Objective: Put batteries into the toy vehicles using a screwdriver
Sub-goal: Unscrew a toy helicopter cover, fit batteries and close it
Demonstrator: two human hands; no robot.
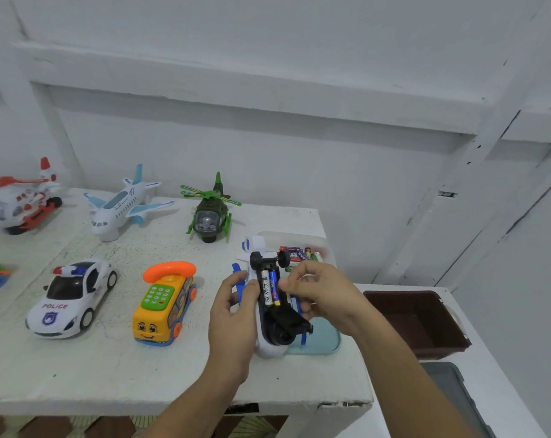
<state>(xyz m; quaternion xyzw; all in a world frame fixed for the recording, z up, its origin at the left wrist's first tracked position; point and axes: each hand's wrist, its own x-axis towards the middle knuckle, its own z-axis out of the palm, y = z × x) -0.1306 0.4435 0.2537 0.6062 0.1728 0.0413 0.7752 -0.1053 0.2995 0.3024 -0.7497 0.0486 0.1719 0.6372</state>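
Upturned toy plane (264, 341), held above the table (109, 374), its long axis running away from the person. Two batteries (270, 287) lie lengthwise in the open belly compartment. The left hand (233, 311) grips the left flank. The right hand (318, 292), nearer the compartment, curls beside it with its thumb seemingly on a battery; whether it holds anything cannot be told. A tub (323, 245) of spare cells stands just behind.

left hand (233, 308) gripping an upside-down white toy plane (267, 311), right hand (318, 292) at its open battery bay, two batteries (270, 287) in, other toys lined up on the white table (109, 374)
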